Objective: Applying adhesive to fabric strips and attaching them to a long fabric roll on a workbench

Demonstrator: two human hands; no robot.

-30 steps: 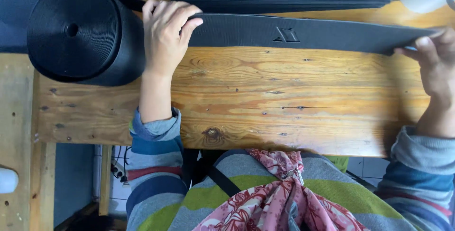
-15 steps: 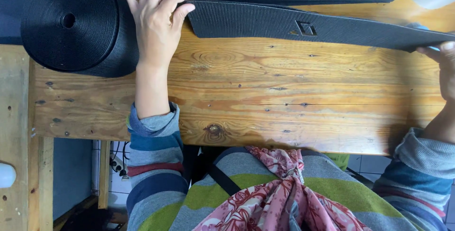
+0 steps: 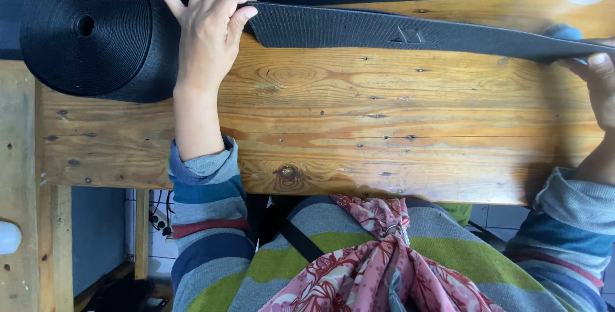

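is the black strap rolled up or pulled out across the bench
Partly pulled out: the strap runs flat from the roll between left hand and right hand.

Webbing roll (image 3: 86, 30) left — strap (image 3: 410, 33) stretches right across table (image 3: 384, 132).

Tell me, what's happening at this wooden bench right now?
A person in a striped sweater has a length of wide black woven strap stretched flat across the wooden workbench. The left hand presses it down beside the big black roll of webbing; the right hand holds the far end at the bench's right edge.
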